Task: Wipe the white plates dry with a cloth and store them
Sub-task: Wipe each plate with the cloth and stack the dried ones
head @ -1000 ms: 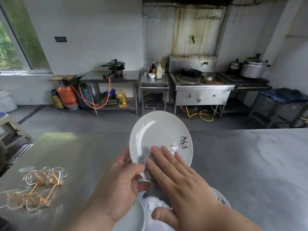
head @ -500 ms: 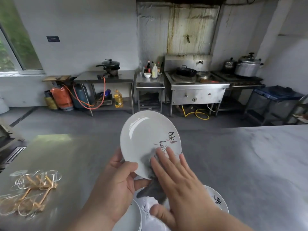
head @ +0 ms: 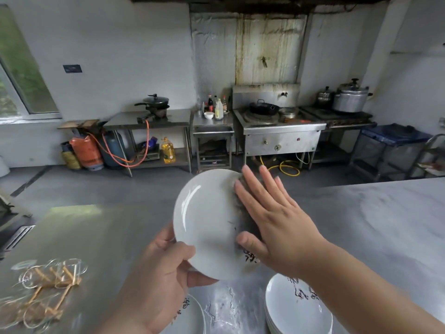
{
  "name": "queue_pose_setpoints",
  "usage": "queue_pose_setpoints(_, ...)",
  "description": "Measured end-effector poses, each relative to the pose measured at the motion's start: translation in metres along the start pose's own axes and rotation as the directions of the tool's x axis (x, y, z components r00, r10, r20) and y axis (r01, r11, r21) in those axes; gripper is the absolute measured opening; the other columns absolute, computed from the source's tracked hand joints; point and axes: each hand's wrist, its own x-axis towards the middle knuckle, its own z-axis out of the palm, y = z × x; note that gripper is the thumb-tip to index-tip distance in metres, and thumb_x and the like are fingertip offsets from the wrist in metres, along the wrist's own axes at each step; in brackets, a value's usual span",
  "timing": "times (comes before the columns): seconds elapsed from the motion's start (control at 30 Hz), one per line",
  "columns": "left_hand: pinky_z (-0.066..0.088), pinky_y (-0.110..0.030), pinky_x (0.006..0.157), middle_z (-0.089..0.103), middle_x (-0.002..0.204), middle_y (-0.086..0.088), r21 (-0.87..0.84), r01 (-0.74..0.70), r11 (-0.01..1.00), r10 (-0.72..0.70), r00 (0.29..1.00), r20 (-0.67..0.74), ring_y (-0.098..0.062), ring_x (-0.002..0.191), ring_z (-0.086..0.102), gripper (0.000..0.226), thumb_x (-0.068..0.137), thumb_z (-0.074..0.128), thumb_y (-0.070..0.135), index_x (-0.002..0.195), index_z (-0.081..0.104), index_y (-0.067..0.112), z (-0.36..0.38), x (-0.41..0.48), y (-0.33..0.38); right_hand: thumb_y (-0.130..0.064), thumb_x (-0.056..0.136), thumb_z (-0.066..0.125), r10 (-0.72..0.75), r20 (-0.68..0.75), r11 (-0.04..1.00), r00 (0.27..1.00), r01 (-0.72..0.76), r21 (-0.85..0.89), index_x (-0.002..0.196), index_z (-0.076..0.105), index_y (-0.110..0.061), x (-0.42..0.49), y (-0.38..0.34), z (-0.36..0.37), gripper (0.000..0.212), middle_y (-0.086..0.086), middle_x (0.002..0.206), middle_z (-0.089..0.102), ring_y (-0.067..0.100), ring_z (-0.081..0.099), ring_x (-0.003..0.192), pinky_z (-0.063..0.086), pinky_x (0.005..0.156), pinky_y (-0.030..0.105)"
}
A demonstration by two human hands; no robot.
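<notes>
My left hand [head: 159,273] grips the lower left rim of a white plate [head: 207,220] with black calligraphy, held tilted above the steel table [head: 101,237]. Flat against the plate's right side lies my right hand [head: 272,215], fingers straight, pressing a dark grey cloth [head: 240,213] onto it; most of the cloth is hidden under the palm. Below, a stack of white plates [head: 296,307] sits at the lower right, and another white plate [head: 192,314] lies at the bottom centre.
A wire and wood rack [head: 41,295] lies on the table at the left. Water pools on the table [head: 224,307] between the plates. Across the floor stand a steel stove [head: 277,133], side tables, gas cylinders [head: 86,150] and pots.
My right hand with the cloth has slid up and to the right across the plate. The plate has turned, so its calligraphy now sits at the lower right edge.
</notes>
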Motion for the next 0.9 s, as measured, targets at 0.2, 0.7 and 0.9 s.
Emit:
queue_pose_setpoints(0.2,0.063,-0.06,0.067,0.074,0.118,-0.023,0.1,0.058,0.993,-0.061,0.998,0.026,-0.039,0.091,0.074,0.055,0.07,0.058,0.002,0.116,0.077,0.026,0.008,-0.003,-0.005,-0.083,0.094,0.019,-0.059,0.014,0.998,0.998,0.059,0.021,0.168,0.009,-0.02,-0.006,-0.01,0.008,0.098,-0.001,0.175,-0.008,0.03,-0.014,0.161,0.01,0.13,0.056)
queue_pose_setpoints(0.7,0.059,-0.063,0.081,0.069,0.133,-0.023,-0.185,-0.087,0.979,0.08,0.996,-0.045,-0.048,0.115,0.07,0.062,0.078,0.052,-0.004,0.133,0.068,0.021,0.01,0.012,-0.03,-0.081,0.096,0.019,0.323,-0.074,0.822,0.943,-0.241,0.516,0.165,0.007,-0.024,-0.04,-0.033,0.036,0.09,-0.014,0.171,-0.025,0.015,-0.013,0.161,0.017,0.13,0.041)
queue_pose_setpoints(0.9,0.059,-0.062,0.079,0.068,0.135,-0.018,-0.224,-0.112,0.968,0.118,0.993,0.015,-0.043,0.118,0.069,0.074,0.075,0.049,-0.008,0.137,0.064,0.03,0.024,0.012,-0.036,-0.062,0.105,0.026,0.42,-0.215,0.79,0.881,-0.238,0.565,0.16,0.039,-0.03,-0.019,-0.02,0.024,0.065,-0.028,0.171,-0.002,-0.005,0.014,0.15,0.021,0.119,0.02)
